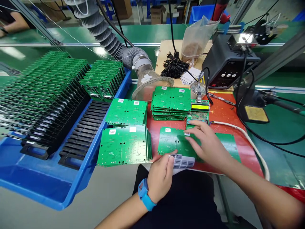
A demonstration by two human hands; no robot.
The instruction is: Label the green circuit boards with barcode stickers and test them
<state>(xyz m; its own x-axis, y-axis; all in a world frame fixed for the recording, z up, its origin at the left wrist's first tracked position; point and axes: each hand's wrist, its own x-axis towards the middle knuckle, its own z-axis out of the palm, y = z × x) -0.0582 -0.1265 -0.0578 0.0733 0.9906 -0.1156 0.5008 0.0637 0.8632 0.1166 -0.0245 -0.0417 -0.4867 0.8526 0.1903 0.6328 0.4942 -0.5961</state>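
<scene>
My left hand (162,173), with a blue band at the wrist, pinches a sheet of small labels (183,161) over the front edge of the red mat. My right hand (205,141) hovers over a green circuit board (170,141), its thumb and fingers apart near a white label (187,134) on the board's upper right. Another label (167,130) is on that board's upper left. Part of another board (226,141) shows behind my right forearm. Stacks of labelled boards (122,146) stand to the left, and one more stack (170,98) stands behind.
A blue tray (81,181) with racks of upright boards (47,86) fills the left. A fume duct (152,84) opens behind the stacks. At the right are a soldering station (224,68), sponge (256,114), and cables (252,140). A person's arm (16,24) shows at the far left.
</scene>
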